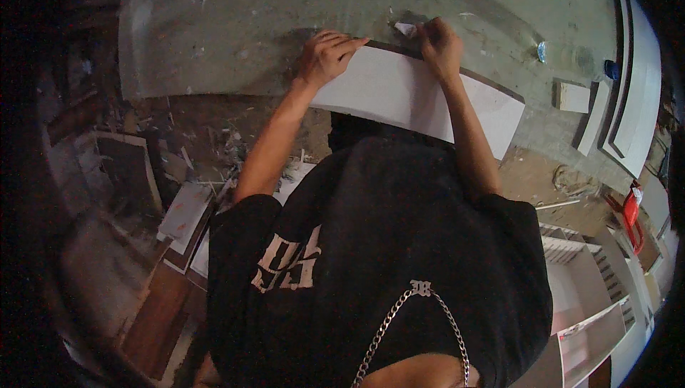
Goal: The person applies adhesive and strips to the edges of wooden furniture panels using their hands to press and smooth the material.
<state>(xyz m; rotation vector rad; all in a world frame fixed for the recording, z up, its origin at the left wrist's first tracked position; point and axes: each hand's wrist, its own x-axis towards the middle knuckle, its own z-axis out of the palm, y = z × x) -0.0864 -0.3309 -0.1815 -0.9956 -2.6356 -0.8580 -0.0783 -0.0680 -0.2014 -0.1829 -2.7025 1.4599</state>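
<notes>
Left hand point(325, 56) grips the white board point(421, 99) at its top edge; right hand point(440, 47) at one o'clock pinches perhaps a cloth point(406, 28), edge-work seemingly midway.

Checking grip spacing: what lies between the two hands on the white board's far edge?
In the head view, only the flat white board's dark far edge runs between the left hand and the right hand; nothing else sits there.

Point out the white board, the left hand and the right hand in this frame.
white board point(410, 95), head view: bare face between the two forearms.
left hand point(327, 56), head view: back of the hand, on the board's far edge.
right hand point(440, 47), head view: back of the hand, at the board's far edge.
</notes>
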